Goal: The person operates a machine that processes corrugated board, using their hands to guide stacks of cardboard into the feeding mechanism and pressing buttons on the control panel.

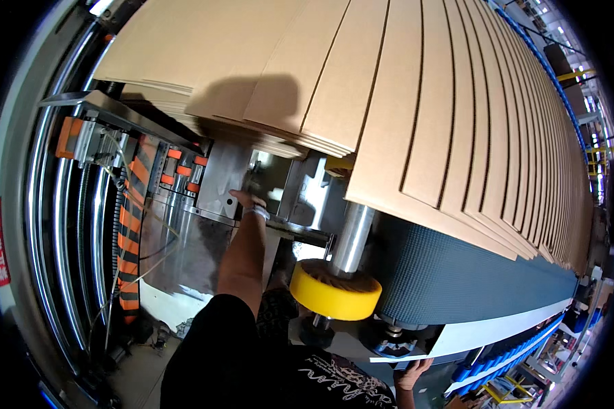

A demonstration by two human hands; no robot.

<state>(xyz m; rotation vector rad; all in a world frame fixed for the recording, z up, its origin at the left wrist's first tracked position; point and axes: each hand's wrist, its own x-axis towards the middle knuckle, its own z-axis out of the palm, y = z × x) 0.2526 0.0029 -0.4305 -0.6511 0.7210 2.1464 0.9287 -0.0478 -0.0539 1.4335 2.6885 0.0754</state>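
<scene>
The person's left hand (pixel 247 200) reaches up and away from the body into the machine, its forearm rising from a black sleeve, and it rests against the lower edge of a bright metal plate (pixel 226 178) just beneath the overhanging stack of cardboard sheets (pixel 280 75). The fingers are hidden behind the wrist and the plate's edge, so I cannot tell whether the hand is spread or gripping. Measured from that metal plate, the orange clamp blocks (pixel 182 170) sit just to its left, and further left hang an orange-and-black striped cable sleeve (pixel 131 225) and the curved polished steel rails (pixel 61 225). To the right of the plate a shiny steel shaft (pixel 353 235) runs downward into a yellow wheel (pixel 335 289), which lies below and to the right of the plate, close by the forearm. Beyond the shaft, a long row of shingled cardboard sheets (pixel 471 116) rides on a dark textured conveyor belt (pixel 457 273) that stretches away to the right, with a blue roller track (pixel 512 358) under its far edge. The right hand (pixel 412 375) shows only partly, well below the plate at the lower edge of the view, fingers bent up against the underside of the white machine frame (pixel 484 334); whether it actually grips the frame is not clear.
</scene>
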